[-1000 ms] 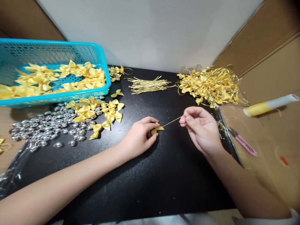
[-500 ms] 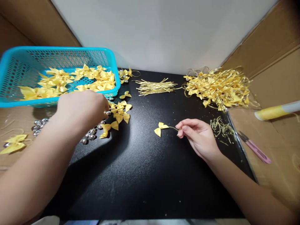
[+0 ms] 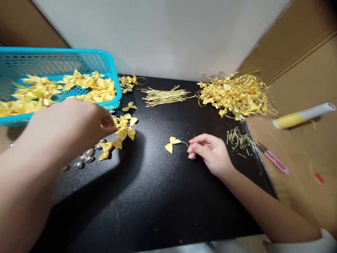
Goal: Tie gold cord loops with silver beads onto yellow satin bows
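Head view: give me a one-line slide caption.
Right hand holds a cord from a yellow bow; left hand is beside loose bows.

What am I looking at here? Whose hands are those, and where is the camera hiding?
Those are one person's bare hands; there's no robot. Every picture comes from one camera worn on that person's head, looking forward and down. The right hand pinches a thin golden cord with a small yellow fabric bow at its end. The left hand is by some loose yellow fabric bows; I can't tell whether it holds anything. On the black tabletop are also shiny silver beads, a bundle of straight golden cords and a heap of yellow bows with golden loops. The turquoise plastic basket holds more bows.
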Demonstrator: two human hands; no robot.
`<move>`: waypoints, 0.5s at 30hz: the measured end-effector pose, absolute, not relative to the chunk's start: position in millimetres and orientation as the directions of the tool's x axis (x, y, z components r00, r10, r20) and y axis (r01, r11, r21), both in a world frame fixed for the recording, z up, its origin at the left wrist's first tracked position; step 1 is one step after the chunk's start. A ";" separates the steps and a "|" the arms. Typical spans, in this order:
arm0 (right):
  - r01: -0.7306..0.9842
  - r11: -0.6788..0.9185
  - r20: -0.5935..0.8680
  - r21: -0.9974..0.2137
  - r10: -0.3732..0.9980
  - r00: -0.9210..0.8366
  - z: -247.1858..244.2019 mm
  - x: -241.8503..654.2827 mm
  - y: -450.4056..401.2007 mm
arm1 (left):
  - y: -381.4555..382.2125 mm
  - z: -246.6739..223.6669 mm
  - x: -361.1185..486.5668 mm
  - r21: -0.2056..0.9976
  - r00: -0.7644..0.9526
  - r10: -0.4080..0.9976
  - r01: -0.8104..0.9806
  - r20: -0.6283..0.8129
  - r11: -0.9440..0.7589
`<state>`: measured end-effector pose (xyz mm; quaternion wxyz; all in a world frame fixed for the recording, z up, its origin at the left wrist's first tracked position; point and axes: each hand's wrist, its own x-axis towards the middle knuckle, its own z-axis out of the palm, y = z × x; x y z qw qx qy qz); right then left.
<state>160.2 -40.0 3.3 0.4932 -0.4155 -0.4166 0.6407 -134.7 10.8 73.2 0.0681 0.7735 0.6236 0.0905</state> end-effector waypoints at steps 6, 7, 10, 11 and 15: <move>-0.171 -0.221 -0.181 -0.960 0.957 -0.225 9.6 145.8 -54.7 | -19.2 62.0 -63.2 0.866 0.424 0.882 0.498 -0.207 -0.036; -0.155 -0.225 -0.188 -0.962 0.957 -0.220 10.4 144.8 -55.9 | -21.3 54.8 -55.6 0.915 0.443 0.864 0.402 -0.239 0.047; -0.127 -0.218 -0.190 -0.968 0.960 -0.203 11.2 144.4 -56.7 | -23.0 39.5 -45.8 0.959 0.428 0.867 0.225 -0.255 0.171; -0.124 -0.213 -0.185 -0.969 0.961 -0.203 10.9 144.8 -56.5 | -22.9 37.7 -45.5 0.964 0.425 0.871 0.202 -0.245 0.173; -0.112 -0.194 -0.165 -0.975 0.961 -0.223 6.6 146.6 -56.1 | -22.5 40.4 -47.9 0.971 0.428 0.884 0.218 -0.188 0.101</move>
